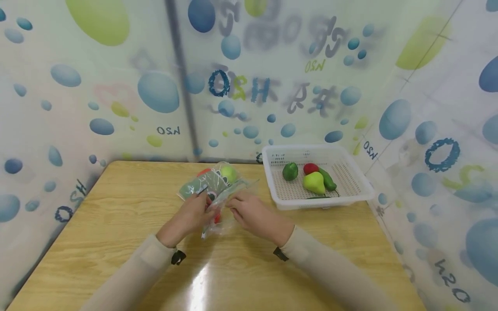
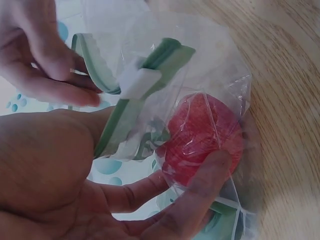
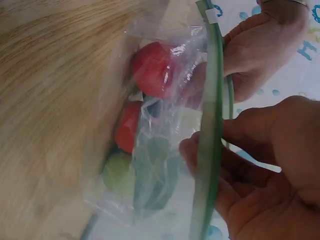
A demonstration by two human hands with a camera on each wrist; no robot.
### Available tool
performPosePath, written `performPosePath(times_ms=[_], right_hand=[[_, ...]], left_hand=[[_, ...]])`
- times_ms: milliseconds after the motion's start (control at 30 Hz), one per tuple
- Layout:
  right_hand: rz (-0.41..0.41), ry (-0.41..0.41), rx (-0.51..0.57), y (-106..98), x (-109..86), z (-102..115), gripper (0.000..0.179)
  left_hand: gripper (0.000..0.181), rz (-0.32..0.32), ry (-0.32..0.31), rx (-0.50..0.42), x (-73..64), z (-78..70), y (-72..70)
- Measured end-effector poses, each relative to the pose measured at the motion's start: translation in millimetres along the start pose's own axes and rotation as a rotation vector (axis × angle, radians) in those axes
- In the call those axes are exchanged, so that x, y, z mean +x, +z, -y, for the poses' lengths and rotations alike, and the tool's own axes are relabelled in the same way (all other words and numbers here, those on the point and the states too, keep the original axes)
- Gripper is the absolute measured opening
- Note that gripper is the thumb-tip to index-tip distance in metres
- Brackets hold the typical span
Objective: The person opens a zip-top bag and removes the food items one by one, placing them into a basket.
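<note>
A clear slider zip bag point(image 1: 212, 185) with a green closure strip point(image 3: 210, 140) lies on the table, held between both hands. Inside are a red round fruit or vegetable point(image 2: 202, 137), a second red one point(image 3: 128, 126) and a yellow-green round one point(image 3: 118, 171). A white slider point(image 2: 140, 82) sits on the strip. My left hand point(image 1: 192, 212) grips the bag at its near left side, its fingers against the red round piece through the film. My right hand point(image 1: 253, 214) pinches the strip at the bag's right side, thumb outside and a fingertip behind the film.
To the right stands a white perforated basket point(image 1: 278, 196) with a green bell pepper point(image 1: 290, 171), a red piece point(image 1: 311, 168), a yellow-green pear point(image 1: 314, 183) and a long green pepper point(image 1: 327, 179). The wooden table point(image 1: 116, 216) meets patterned curtain-like walls point(image 1: 128, 108) behind and at the sides.
</note>
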State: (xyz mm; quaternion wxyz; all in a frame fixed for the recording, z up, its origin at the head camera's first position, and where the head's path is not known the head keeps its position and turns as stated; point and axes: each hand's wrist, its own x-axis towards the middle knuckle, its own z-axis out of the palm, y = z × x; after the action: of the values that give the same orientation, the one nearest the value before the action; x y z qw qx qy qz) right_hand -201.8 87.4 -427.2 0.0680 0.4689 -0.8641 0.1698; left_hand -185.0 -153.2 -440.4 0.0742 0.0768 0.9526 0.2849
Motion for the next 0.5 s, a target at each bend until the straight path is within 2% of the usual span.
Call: performPosePath(times_ms=[133,233,333,467,500], right_hand=[[0.085,0.075,-0.023,11.1,9.2,0.0,0.028],[0.107,0.09,-0.052,18.8,14.9,-2.2,0.027],[0.07,0.073,-0.093,45.3,18.9,-19.1,0.024],[0.055,0.124,-0.055,63.5,23.9,-31.0,0.018],[0.068,0.154,-0.039,60.5,24.8,-28.6,0.017]], left_hand=[[0.037,-0.005,0.008,-0.01,-1.9,0.2,1.0],[0.038,-0.003,0.006,-0.007,-1.6,0.7,0.7],[0.04,-0.002,0.004,-0.004,-1.8,0.4,-0.3],[0.039,0.0,0.006,-0.012,-2.3,-0.3,-0.7],[0.039,0.002,0.005,-0.015,-2.4,0.0,-0.8]])
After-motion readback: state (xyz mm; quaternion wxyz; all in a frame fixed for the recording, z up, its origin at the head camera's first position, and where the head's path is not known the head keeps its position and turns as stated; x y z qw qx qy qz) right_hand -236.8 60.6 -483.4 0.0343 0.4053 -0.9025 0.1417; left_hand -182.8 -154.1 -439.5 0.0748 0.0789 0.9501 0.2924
